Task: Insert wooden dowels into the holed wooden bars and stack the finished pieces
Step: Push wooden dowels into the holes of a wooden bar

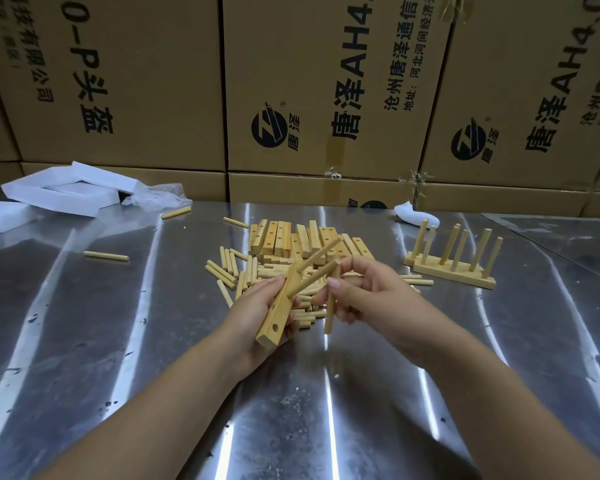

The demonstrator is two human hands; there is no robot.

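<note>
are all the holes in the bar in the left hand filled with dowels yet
No, the bar in the left hand has two dowels inserted, but the hole near its near end is empty.

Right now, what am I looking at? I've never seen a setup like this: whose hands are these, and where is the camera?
There is no machine here. A person works with bare hands, and the single camera sits on their head, looking forward and down. The left hand holds a holed wooden bar with two dowels already in and one hole empty. The right hand pinches a loose dowel. On the metal table lie spare dowels, more bars and, at the right, finished pieces standing with their dowels up.
</note>
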